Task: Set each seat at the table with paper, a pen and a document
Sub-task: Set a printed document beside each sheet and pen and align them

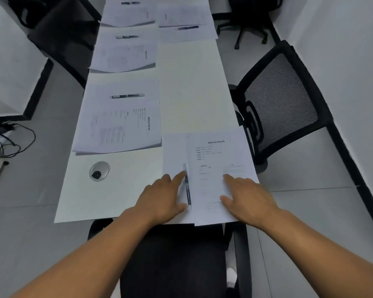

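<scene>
pen: our left hand touches it, fingers straight; could roll off the worktop edge
document: beside the pen, our right hand presses flat; might skew

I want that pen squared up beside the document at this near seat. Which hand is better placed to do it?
Left. The left hand already touches the pen; the right hand lies flat on the document.

office meeting room | long white table | mesh chair | printed documents
</scene>
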